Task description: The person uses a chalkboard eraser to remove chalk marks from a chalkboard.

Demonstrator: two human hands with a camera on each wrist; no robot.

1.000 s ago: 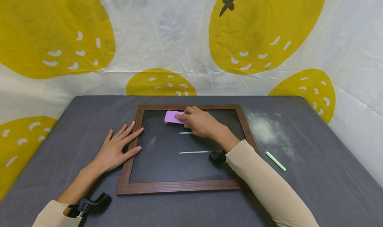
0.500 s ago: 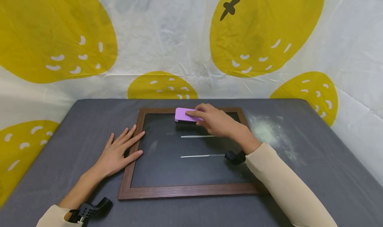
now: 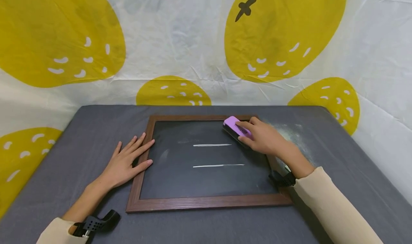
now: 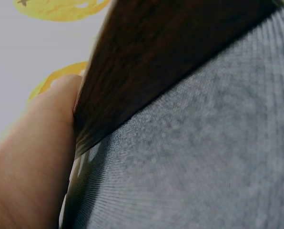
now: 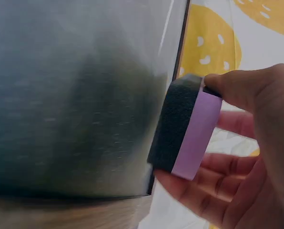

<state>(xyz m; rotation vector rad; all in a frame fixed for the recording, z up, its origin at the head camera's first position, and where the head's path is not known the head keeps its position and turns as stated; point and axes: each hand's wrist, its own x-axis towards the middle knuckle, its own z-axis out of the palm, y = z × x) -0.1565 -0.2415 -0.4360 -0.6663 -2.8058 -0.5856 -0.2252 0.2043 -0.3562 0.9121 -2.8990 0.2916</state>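
Observation:
My right hand (image 3: 265,137) grips a chalkboard eraser (image 3: 236,127) near the top right corner of a framed chalkboard (image 3: 180,179). The eraser has a purple back and a dark felt side, and it stands tilted in the head view. Thumb and fingers hold the eraser (image 5: 185,129) by its edges in the right wrist view. Two white chalk lines (image 3: 212,145) cross the middle of the board, one above the other. With fingers spread, my left hand (image 3: 123,163) rests on the left side of the brown wooden frame (image 3: 136,190). The left wrist view shows its thumb (image 4: 42,129) against the frame.
A grey cloth (image 3: 199,228) covers the table under the board. Pale chalk dust (image 3: 296,140) marks the cloth right of the board. A green chalk stick (image 3: 287,168) is mostly hidden behind the right wrist. A white curtain with yellow fruit shapes (image 3: 173,90) hangs behind.
My right hand has moved the eraser rightward along the top of the board and turned it to a slant. More of both chalk lines now shows. The left hand stays in place.

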